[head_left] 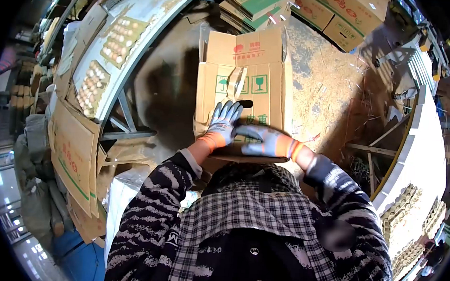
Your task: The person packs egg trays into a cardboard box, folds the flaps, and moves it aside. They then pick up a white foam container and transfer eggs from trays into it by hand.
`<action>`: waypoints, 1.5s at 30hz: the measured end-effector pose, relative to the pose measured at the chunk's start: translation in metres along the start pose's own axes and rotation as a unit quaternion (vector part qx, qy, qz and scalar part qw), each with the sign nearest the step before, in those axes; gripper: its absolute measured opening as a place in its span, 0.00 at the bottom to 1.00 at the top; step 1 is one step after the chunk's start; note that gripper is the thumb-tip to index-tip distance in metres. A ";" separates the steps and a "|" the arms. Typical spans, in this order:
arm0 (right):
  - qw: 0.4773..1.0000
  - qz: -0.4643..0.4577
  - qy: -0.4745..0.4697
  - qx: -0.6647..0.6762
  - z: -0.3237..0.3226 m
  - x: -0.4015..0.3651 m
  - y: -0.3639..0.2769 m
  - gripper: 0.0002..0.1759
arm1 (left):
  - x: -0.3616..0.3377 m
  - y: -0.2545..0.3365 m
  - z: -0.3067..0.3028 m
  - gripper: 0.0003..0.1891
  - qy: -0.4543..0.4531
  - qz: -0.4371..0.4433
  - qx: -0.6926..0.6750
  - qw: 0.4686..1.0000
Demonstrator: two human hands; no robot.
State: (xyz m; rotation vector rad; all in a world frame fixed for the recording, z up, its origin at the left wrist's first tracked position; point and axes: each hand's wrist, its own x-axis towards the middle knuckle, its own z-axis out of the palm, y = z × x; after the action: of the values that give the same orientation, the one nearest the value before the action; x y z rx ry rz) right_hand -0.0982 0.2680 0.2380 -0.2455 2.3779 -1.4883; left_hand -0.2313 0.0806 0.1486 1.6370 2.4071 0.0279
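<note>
A brown cardboard box point(213, 79) with green symbols and red print stands before me, its far end flap raised. A loose, creased strip of tape point(234, 85) runs over its face near the dark hand hole. My left hand point(224, 120), in a grey glove with an orange cuff, lies on the box with its fingers stretched forward. My right hand point(266, 141), gloved alike, lies across the near part of the box, fingers pointing left and apart. The right fingers are slightly blurred. Neither hand grips anything that I can see.
Egg trays point(121, 43) with eggs sit on a pale bench at the left. Flattened cartons point(72, 156) lean below it. More printed boxes point(343, 13) stand ahead on the floor. Stacked egg trays point(405, 205) rest on the white surface at the right.
</note>
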 end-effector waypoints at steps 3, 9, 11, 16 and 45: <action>0.983 -0.020 -0.057 -0.174 0.040 -0.022 -0.008 0.32 | 0.002 -0.018 0.018 0.39 0.056 -0.017 -0.023 0.998; 0.917 0.032 0.096 -0.386 0.053 -0.013 -0.029 0.14 | 0.003 -0.043 -0.018 0.30 0.052 0.039 -0.234 0.970; 0.894 0.033 0.157 -0.418 0.031 -0.017 -0.035 0.15 | -0.015 -0.044 -0.083 0.25 -0.003 0.115 -0.242 0.963; 0.841 -0.010 0.335 -0.425 -0.028 -0.032 -0.088 0.13 | -0.054 -0.011 -0.171 0.14 0.201 0.056 -0.126 0.970; 0.571 -0.178 0.740 -0.309 -0.034 -0.109 -0.159 0.38 | -0.030 0.060 -0.287 0.14 0.350 0.034 -0.350 0.868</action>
State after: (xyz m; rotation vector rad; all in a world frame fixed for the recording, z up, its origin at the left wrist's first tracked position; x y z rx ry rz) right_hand -0.0126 0.2605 0.4138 0.8186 4.3956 -0.7882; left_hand -0.2234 0.1082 0.4422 1.4673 2.2849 1.5497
